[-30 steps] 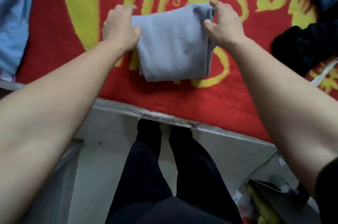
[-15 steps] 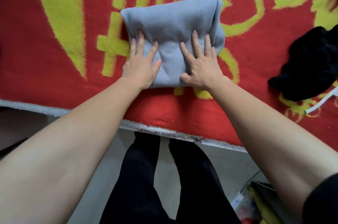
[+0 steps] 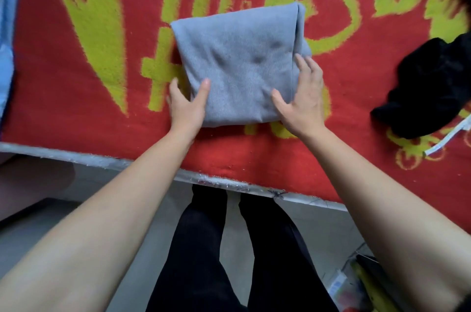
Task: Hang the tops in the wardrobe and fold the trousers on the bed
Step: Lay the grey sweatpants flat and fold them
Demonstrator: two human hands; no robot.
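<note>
**Item: grey trousers, folded to a pad on red blanket, a hand at each near corner.**

Chg vs 0.5 s ago: palms lay flat on top, mid-pad; both now slid outward to the sides. L hand: thumb on top, fingers straight along pad's left edge; whether they tuck under, can't tell. R hand: fingers straight, slightly apart, over right fold, thumb splayed inward on top. Forearms extended. Room: bare blanket beyond fingertips & outside L fingers; black garment well apart outside R fingers; bed edge behind wrists.
</note>
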